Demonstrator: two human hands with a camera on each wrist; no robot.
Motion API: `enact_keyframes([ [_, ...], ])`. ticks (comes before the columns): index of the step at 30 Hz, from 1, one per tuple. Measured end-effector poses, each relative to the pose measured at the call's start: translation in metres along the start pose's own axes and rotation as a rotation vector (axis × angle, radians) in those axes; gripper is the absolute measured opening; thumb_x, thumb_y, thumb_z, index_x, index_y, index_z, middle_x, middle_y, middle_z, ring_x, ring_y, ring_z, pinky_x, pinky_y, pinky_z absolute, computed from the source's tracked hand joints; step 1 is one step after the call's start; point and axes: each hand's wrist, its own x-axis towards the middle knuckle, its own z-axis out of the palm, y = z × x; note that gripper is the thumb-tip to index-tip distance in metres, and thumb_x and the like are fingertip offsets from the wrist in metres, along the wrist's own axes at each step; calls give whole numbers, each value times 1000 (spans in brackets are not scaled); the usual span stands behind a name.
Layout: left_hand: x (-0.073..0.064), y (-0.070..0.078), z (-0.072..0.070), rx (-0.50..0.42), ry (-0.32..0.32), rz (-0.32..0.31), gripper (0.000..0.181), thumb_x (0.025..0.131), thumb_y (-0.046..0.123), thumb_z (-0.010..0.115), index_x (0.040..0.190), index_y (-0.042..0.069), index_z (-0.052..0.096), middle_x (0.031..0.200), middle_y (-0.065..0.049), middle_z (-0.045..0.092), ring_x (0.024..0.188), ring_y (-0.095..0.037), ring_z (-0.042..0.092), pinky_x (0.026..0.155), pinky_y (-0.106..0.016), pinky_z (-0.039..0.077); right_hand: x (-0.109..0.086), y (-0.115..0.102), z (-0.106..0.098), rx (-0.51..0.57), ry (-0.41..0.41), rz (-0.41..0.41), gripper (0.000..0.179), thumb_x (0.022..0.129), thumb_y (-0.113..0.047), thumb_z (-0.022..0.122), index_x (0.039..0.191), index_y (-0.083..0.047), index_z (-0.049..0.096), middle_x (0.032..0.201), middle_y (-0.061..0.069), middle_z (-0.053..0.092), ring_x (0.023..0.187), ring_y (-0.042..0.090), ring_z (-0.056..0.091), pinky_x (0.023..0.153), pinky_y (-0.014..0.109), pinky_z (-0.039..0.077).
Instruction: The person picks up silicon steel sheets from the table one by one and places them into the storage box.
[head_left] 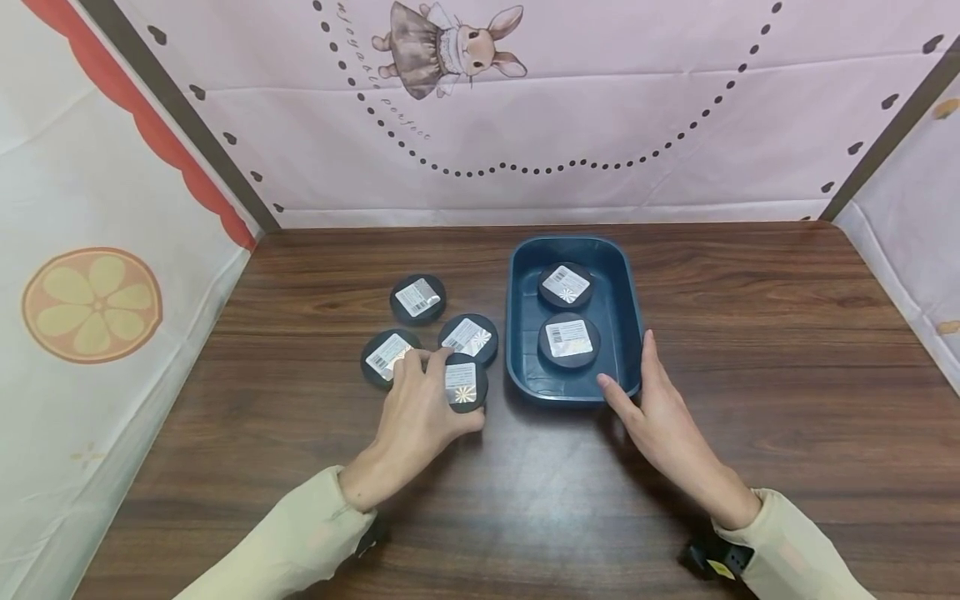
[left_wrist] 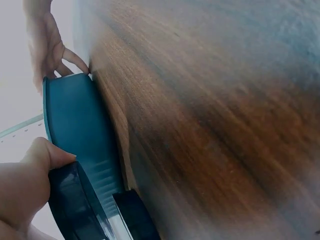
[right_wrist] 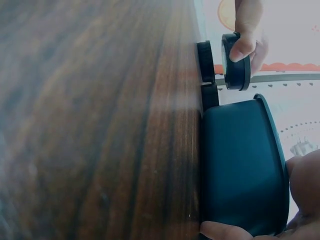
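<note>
My left hand [head_left: 423,408] grips a flat round black container [head_left: 467,385] by its sides, a white barcode label facing up. In the right wrist view this held container [right_wrist: 237,67] is lifted clear of the table, above the others. My right hand [head_left: 671,429] holds the near right corner of a dark blue tray [head_left: 513,333], thumb at the rim and fingers along the outer wall. Inside the tray sit two matching containers, one farther back [head_left: 566,285] and one nearer [head_left: 570,340].
Left of the tray, three more black containers lie on the wooden table [head_left: 750,333]: one at the back [head_left: 417,299], one at left [head_left: 386,354], one nearest the tray [head_left: 471,335]. A pink printed cloth [head_left: 600,108] hangs behind the table; white cloths hang at both sides.
</note>
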Motion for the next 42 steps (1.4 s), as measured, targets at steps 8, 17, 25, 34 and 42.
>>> enact_keyframes([
  [8,3,3,-5,-9,14,32,88,60,36,86,135,2,56,120,-23,51,110,-35,50,83,-47,53,0,-1,1,3,1,1,99,100,-60,47,159,-8,-14,168,24,4,154,42,16,120,62,21],
  [17,8,8,-11,-5,3,53,86,62,36,85,135,1,56,119,-23,52,109,-35,50,82,-47,53,1,1,1,5,-5,9,99,100,-58,48,159,-8,-15,168,23,2,154,40,14,120,61,21],
  [25,13,14,-19,-36,-22,40,90,62,35,86,139,1,53,121,-22,52,110,-35,50,81,-46,52,1,0,0,3,-9,6,100,99,-60,47,159,-8,-14,168,23,3,154,41,15,120,61,22],
  [34,19,21,-32,-67,-28,28,88,63,36,86,139,6,54,122,-21,51,113,-34,47,86,-45,51,1,0,0,6,-12,-3,100,100,-59,47,159,-8,-14,168,24,3,154,41,16,120,61,22],
  [42,21,35,-29,-63,-5,69,88,62,36,88,137,4,55,122,-21,53,112,-34,47,84,-45,51,1,0,1,6,-6,0,98,100,-58,47,159,-8,-14,167,24,3,154,41,16,120,61,22],
])
